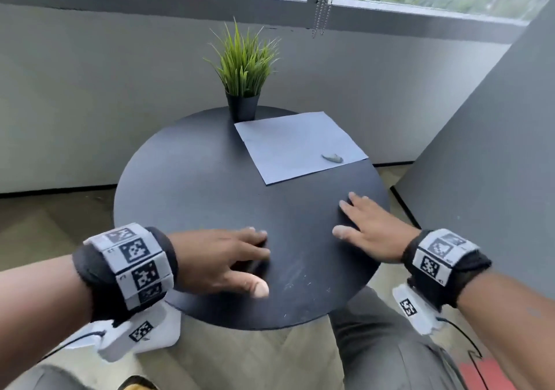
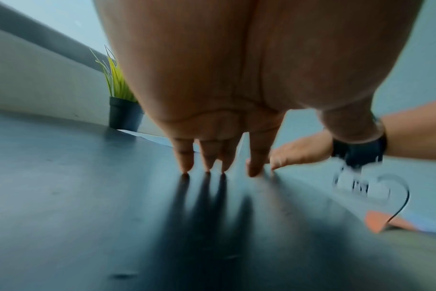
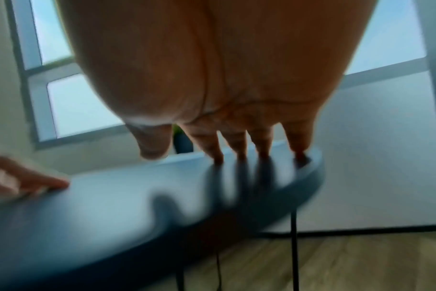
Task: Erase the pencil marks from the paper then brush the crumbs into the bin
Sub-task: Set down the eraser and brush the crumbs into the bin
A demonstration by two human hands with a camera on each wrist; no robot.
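Both hands flat on the round black table [image 1: 186, 179], holding nothing. Left hand [image 1: 222, 259]: fingers straight and slightly spread, tips touching the tabletop near the front edge; confirmed in the left wrist view, fingertips [image 2: 186, 167] on the surface. Right hand [image 1: 371, 229]: fingers extended and fanned, likewise resting on the top, nothing gripped; right wrist view blurred but consistent.

Sheet of paper [image 1: 297, 146] lying flat at the far right of the table, one corner just beside the potted plant [image 1: 244, 74]. Small grey lump [image 1: 332, 158], probably a kneaded eraser, on the sheet near its right-hand edge, long axis roughly left to right. No pencil marks discernible at this resolution. Bin not in view.

Key relation: eraser directly ahead of the right hand's fingers, beyond the near edge of the sheet; left hand well apart from it, across the table. Right hand judged the nearer for pickup, left free to steady the sheet. Erasing judged not yet begun.
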